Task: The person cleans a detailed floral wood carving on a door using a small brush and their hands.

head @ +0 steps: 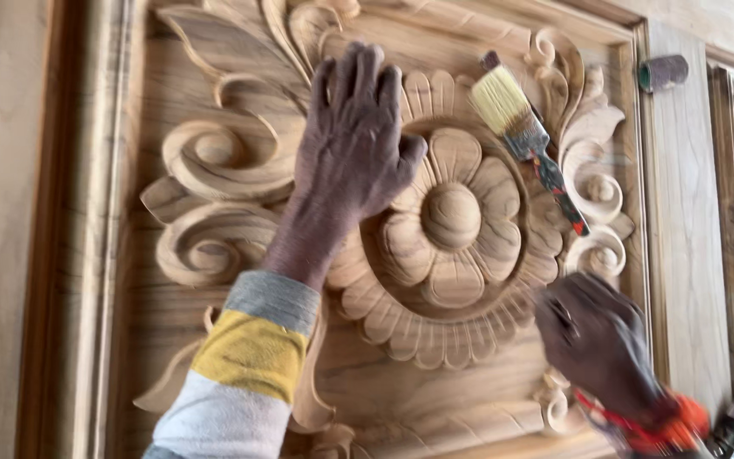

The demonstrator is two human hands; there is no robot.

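1. The left hand [354, 140] lies flat on the carved wooden panel [401, 399], fingers slightly spread, at ten o'clock of the carved flower [450, 217]
2. The right hand [596, 340], blurred, is at five o'clock of the flower; whether its fingers grip anything I cannot tell
3. A paintbrush [524, 132] lies on the carving at one o'clock, untouched
4. A sandpaper roll [663, 73] rests at the top right

paintbrush [527, 136] lies across carving [452, 217]; flat frame strip [686, 229] bare
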